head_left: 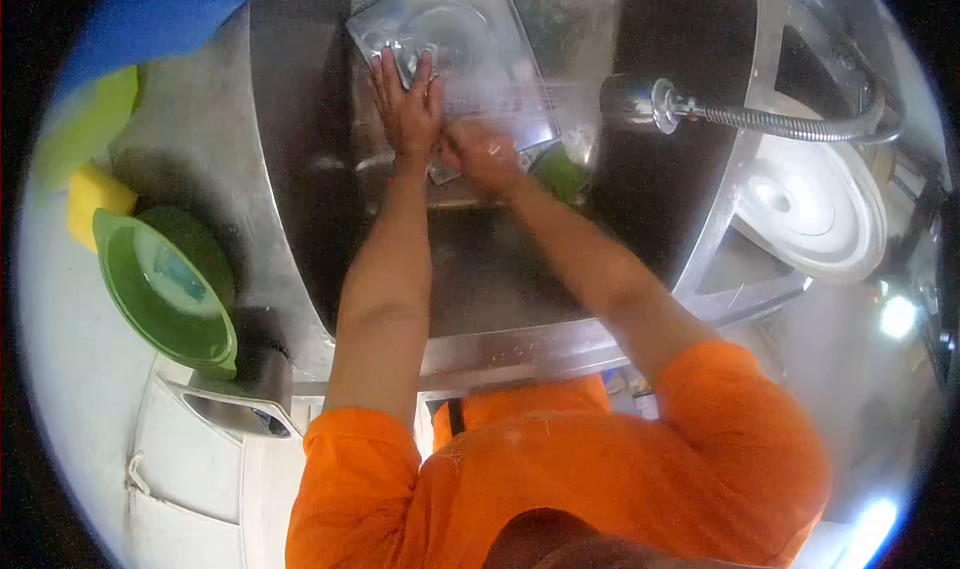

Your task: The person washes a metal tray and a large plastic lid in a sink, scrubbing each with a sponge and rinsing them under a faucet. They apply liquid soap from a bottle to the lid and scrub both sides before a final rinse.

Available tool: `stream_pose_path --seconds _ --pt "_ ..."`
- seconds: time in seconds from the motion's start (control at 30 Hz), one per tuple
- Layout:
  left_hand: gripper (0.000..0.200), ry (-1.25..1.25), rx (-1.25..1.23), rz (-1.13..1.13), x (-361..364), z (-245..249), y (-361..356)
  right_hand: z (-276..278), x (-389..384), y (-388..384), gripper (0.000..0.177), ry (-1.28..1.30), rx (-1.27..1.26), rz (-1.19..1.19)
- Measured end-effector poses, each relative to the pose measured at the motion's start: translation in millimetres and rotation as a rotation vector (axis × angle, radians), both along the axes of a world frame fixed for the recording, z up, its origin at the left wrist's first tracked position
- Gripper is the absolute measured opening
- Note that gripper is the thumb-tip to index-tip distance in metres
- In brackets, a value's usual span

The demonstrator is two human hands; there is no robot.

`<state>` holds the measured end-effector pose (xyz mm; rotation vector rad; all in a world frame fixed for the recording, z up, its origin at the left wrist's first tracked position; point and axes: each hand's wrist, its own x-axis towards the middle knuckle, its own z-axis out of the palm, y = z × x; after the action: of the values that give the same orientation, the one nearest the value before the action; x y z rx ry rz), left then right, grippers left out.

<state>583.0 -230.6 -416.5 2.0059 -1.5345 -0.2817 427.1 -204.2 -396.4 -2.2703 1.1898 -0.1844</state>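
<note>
A clear rectangular plastic lid or tray (pixel 475 34) lies tilted in the steel sink (pixel 310 149), its surface wet and shiny. My left hand (pixel 405 109) is spread flat against its lower left part, fingers pointing up. Close beside it, at the lower edge of the clear piece, my right hand (pixel 485 157) is curled and blurred by motion; I cannot tell what its fingers hold. A green piece (pixel 562 174) shows just right of that hand. Under the clear piece is another see-through container (pixel 590 29) at the sink's bottom.
A spray head (pixel 660 106) on a flexible metal hose reaches over the sink from the right. White round lids (pixel 810 204) lie beyond the right rim. On the left are a green bowl (pixel 165 289), a yellow sponge (pixel 98 207) and a steel container (pixel 235 409).
</note>
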Motion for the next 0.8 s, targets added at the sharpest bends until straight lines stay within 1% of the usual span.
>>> stream_pose_path --seconds 0.03,0.07,0.1,0.13,0.17,0.2,0.27,0.3,0.37,0.4,0.47,0.5,0.57,0.63,0.67,0.73,0.77,0.8 --pt "0.044 0.046 0.010 -0.020 -1.3 -0.2 2.5 1.1 -15.2 -16.2 0.031 0.004 0.040 0.001" --pt "0.044 0.047 0.021 -0.014 -2.2 -0.6 4.4 -13.8 -35.0 -27.3 0.034 0.124 -0.198 0.023" --pt "0.046 -0.007 0.028 -0.028 -1.6 -0.9 4.3 -28.3 -48.4 -34.4 0.038 0.237 -0.438 0.049" --pt "0.048 -0.062 0.030 -0.041 0.0 -1.3 1.7 -16.6 -44.9 -54.5 0.044 0.283 -0.285 -0.153" --pt "0.048 -0.063 0.033 -0.038 0.9 -0.9 -0.9 -2.4 -38.9 -72.0 0.049 0.333 -0.131 -0.357" --pt "0.048 -0.041 0.044 -0.031 -1.9 -0.3 0.4 -3.8 -41.7 -65.3 0.049 0.339 -0.123 -0.352" --pt "0.048 -0.024 0.045 -0.013 -1.9 2.2 -0.9 -4.9 -42.7 -55.2 0.056 0.126 -0.392 -0.311" --pt "0.048 -0.049 0.040 -0.012 -2.1 -0.5 -0.8 -0.9 -45.7 -41.3 0.056 0.122 -0.400 -0.308" --pt "0.048 -0.068 0.040 -0.012 -2.0 -0.7 0.5 16.6 -59.7 1.0 0.058 0.190 -0.009 0.132" --pt "0.047 -0.027 0.044 -0.016 -2.4 1.0 2.3 26.3 -65.4 3.4 0.058 0.198 -0.007 0.133" --pt "0.047 0.007 0.031 -0.009 -1.1 0.5 -2.9 41.9 -65.4 -15.0 0.057 0.256 0.283 0.137" --pt "0.046 0.003 0.013 -0.018 -0.8 -2.5 -3.3 39.0 -59.4 -29.9 0.057 0.253 0.271 0.147" --pt "0.046 -0.002 0.023 -0.028 -1.0 -5.4 5.7 21.1 -43.5 -51.7 0.056 0.225 -0.269 -0.027" --pt "0.042 -0.051 0.061 -0.058 -0.1 -0.5 4.7 0.6 -8.1 -87.3 0.057 0.244 -0.385 -0.238" --pt "0.042 -0.048 0.077 -0.069 -2.2 -0.3 11.0 1.1 9.3 -93.3 0.057 0.251 -0.368 -0.245" --pt "0.032 0.008 0.008 -0.009 -2.8 -4.7 3.7 2.8 44.6 -112.2 0.051 0.067 -0.440 -0.321" --pt "0.032 0.001 -0.005 -0.006 -0.7 -7.7 -1.8 0.5 55.1 -110.4 0.051 0.057 -0.452 -0.320" --pt "0.031 0.072 -0.049 0.008 0.4 -16.6 0.4 -8.8 60.2 -99.7 0.046 -0.017 -0.415 -0.273"
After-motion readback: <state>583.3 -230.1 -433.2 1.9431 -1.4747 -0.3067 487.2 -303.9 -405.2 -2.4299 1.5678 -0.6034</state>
